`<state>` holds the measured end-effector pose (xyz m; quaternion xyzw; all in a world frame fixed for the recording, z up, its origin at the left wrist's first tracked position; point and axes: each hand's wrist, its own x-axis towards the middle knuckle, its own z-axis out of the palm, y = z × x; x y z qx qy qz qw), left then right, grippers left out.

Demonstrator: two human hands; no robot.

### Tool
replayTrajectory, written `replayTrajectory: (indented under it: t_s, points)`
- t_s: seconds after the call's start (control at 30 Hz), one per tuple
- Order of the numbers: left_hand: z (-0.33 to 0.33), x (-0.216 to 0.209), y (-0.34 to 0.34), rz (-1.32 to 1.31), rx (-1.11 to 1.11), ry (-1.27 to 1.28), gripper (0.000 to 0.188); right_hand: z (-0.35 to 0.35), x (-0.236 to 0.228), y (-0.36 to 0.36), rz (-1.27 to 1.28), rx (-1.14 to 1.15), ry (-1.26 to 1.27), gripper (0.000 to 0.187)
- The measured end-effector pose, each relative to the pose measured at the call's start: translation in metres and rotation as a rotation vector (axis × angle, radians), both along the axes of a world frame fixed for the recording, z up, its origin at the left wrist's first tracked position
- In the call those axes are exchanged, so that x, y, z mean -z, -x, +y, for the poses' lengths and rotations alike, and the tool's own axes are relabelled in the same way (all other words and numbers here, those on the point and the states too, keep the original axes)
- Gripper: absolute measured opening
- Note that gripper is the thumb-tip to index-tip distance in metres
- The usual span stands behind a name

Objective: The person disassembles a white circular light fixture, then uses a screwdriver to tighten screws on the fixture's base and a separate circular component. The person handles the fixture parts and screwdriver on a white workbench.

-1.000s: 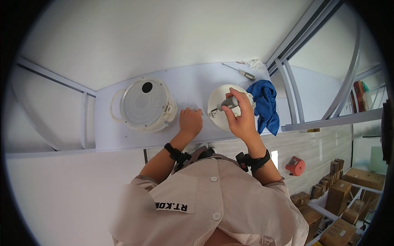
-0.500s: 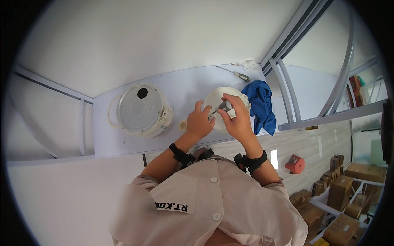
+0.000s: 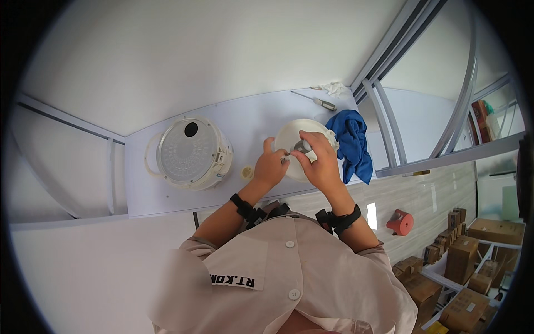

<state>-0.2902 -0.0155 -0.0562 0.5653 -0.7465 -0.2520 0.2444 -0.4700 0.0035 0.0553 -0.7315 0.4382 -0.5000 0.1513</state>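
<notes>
My right hand [image 3: 321, 158] grips a stubby screwdriver [image 3: 302, 146] by its grey, rounded handle. Its thin shaft points down and left, toward the fingertips of my left hand [image 3: 271, 166]. Thumb and index finger of the left hand are pinched near the shaft's tip on something small and metallic that I cannot make out. Both hands are above a round white lid-like part [image 3: 291, 131], which has a clip-like edge on its right side. A small round cream-coloured piece [image 3: 247, 172] lies just left of my left wrist.
A white round appliance body [image 3: 193, 156] with a side handle stands on the left of the table [image 3: 245, 119]. A blue cloth [image 3: 351, 145] lies at the right, with a long screwdriver [image 3: 325, 104] and crumpled white tissue [image 3: 334, 88] behind it. Metal rails [image 3: 384, 122] border the right side.
The screwdriver's handle has tipped lower, and my right hand's fingers have shifted on it. The left fingertips have closed in nearer the shaft. The view has shifted slightly.
</notes>
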Motion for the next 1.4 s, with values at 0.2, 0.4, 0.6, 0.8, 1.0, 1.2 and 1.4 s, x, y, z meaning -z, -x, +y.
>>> replayTrajectory:
  t_s: [0.2,0.4,0.6,0.8,1.0,1.2,1.4]
  points:
    - [-0.001,-0.002,-0.001,-0.042,0.020,-0.026,0.028,-0.001,0.001,0.001,0.091,0.003,0.051,0.051]
    - [-0.002,-0.006,-0.003,-0.019,0.055,-0.036,0.031,0.002,-0.016,-0.001,0.110,-0.105,-0.095,0.053]
    - [-0.005,-0.001,-0.003,-0.027,0.048,-0.071,0.028,-0.005,-0.021,-0.005,0.081,-0.180,-0.163,0.062]
    - [-0.006,0.003,-0.003,-0.027,0.057,-0.105,0.026,-0.008,-0.022,-0.008,0.131,-0.162,-0.066,0.051]
    - [-0.001,-0.008,-0.001,0.022,0.047,-0.087,0.027,-0.004,-0.025,-0.006,0.202,-0.031,-0.124,0.049]
    - [-0.003,-0.004,0.000,-0.031,0.026,-0.122,0.033,-0.003,-0.027,-0.004,0.139,0.040,-0.182,0.064]
    - [-0.007,-0.001,0.000,-0.033,0.039,-0.118,0.027,-0.008,-0.017,-0.004,0.109,-0.235,-0.017,0.068]
